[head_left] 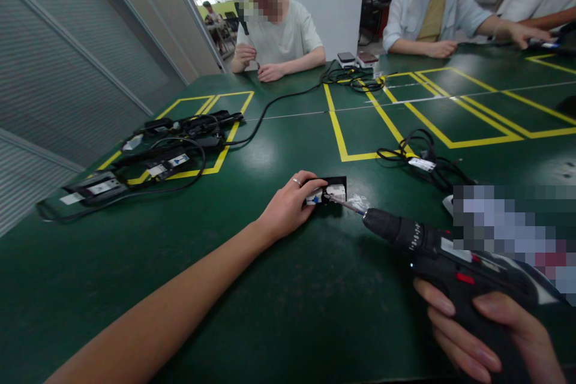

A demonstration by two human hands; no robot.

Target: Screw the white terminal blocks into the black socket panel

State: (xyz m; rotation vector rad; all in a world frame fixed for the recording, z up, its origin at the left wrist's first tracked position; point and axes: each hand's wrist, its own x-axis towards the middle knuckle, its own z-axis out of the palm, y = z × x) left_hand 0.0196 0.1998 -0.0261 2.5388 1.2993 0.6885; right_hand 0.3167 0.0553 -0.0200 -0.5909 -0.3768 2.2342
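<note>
My left hand (290,204), with a ring on one finger, grips a small black plastic case (338,182) with white labels, on the green table. In my right hand (477,330) is a black cordless drill (432,246) with red details, held by its handle. Its long bit (348,204) points left, and the tip meets the face of the case near my left fingertips. A crumpled piece of clear plastic (359,201) lies just behind the bit. My left fingers cover the case's left end.
Black adapters with cables (180,138) lie at the left, inside yellow tape lines (344,150). A coiled cable (423,159) with a white tag rests behind the drill. Across the table (252,312) sit several people; one person (279,36) handles a tool.
</note>
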